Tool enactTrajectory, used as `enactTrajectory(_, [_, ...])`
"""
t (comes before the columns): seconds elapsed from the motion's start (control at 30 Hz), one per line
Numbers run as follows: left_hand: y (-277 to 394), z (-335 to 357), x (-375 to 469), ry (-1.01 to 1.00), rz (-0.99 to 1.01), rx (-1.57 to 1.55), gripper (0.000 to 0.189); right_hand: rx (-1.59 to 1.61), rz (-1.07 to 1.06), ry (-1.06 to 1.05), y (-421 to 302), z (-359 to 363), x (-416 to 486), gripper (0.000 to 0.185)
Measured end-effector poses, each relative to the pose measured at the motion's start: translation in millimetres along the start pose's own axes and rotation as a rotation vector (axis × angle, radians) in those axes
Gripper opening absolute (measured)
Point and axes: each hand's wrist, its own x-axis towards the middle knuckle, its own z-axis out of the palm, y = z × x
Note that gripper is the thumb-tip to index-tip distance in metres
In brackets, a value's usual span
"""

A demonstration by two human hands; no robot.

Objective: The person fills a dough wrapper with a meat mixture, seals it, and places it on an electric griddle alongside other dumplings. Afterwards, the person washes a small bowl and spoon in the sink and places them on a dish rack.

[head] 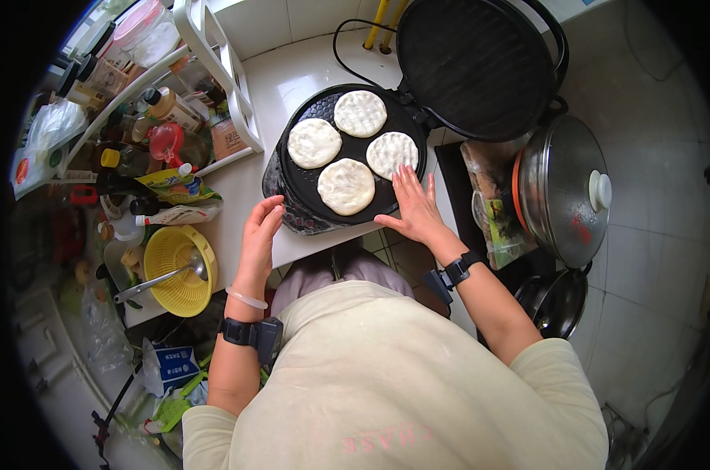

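An electric griddle with a dark round plate sits on the counter before me. Several flat pale dough rounds lie on it: a back one, a left one, a front one and a right one. The fingertips of my right hand rest on the near edge of the right round, fingers spread. Empty and loosely curved, my left hand hovers by the griddle's front left corner. The griddle's ribbed lid is tipped back on its hinge, to the right.
A white rack of bottles and jars stands at left. Nearer is a yellow plastic basket with a metal ladle in it. On the right are a lidded pot, a food packet and a black pan.
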Motion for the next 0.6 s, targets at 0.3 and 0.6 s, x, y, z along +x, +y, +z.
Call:
enactTrajectory(0.3, [-2,0,-1,0.003,-0.009,0.014,0.034,0.016,-0.006,0.194,16,0,39,0.095])
enactTrajectory(0.6, [-5,-8,-6,0.025,0.009,-0.02,0.033,-0.002,0.08,0.082,14,4,57,0.098])
